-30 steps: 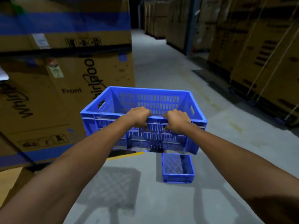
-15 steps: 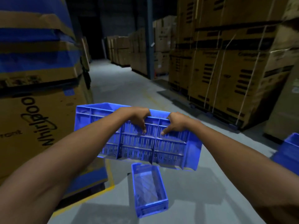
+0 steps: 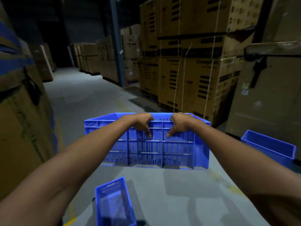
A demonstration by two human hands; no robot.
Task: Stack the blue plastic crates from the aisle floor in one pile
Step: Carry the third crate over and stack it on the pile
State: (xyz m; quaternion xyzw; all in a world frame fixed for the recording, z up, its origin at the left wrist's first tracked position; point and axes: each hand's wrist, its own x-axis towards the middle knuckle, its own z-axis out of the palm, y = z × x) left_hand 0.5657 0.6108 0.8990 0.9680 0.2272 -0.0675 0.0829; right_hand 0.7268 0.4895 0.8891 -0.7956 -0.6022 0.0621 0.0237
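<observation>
Left hand (image 3: 141, 123) and right hand (image 3: 179, 125) gripped the near rim of the crate (image 3: 146, 147), carried at 12 o'clock, clear of the floor (image 3: 91, 101). A second crate (image 3: 268, 148) had entered view at 3 o'clock, probably the pile's base.

Slotted blue plastic crate (image 3: 147, 144); matt cardboard cartons (image 3: 195, 70).

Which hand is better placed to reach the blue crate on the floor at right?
Right, probably. The right hand grips the carried blue slatted plastic crate on the side nearer that open blue floor crate; the left hand is farther.
</observation>
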